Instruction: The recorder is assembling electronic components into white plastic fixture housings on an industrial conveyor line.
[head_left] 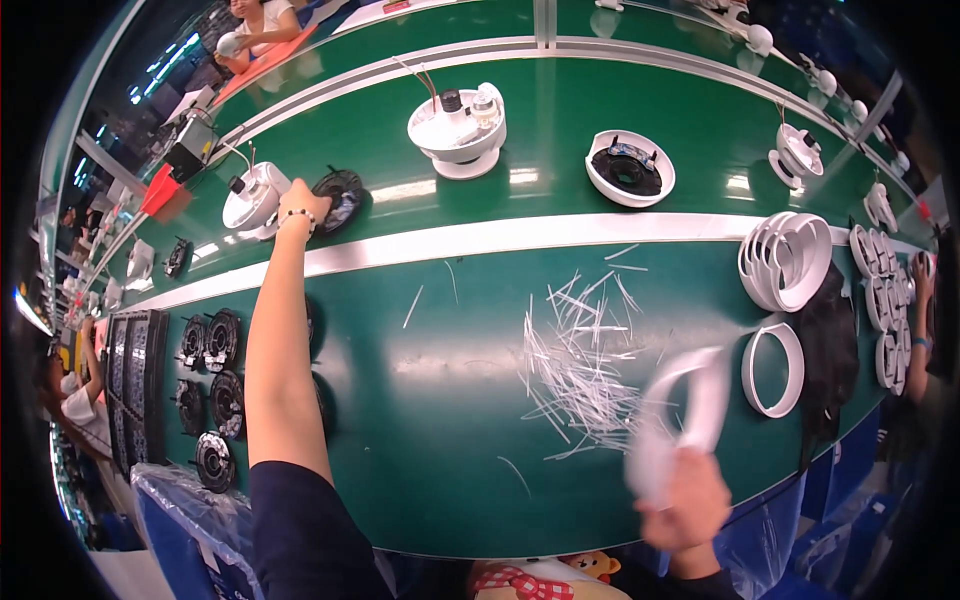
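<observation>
My left hand [303, 203] reaches far across the green bench onto the conveyor belt, its fingers on a black round disc part [340, 195] next to a white round housing [254, 198]. My right hand [685, 500] is low at the near edge, closed on a white plastic ring [690, 410] that is blurred by motion. A heap of thin white plastic strips [580, 355] lies between my arms. Another white ring [772, 368] lies flat to the right of it.
A stack of white rings [785, 260] stands at the right. On the belt sit a white housing with parts [458, 125] and a white shell with a black insert [630, 168]. Several black discs [212, 385] and dark trays [135, 385] lie at the left. Other people work along the edges.
</observation>
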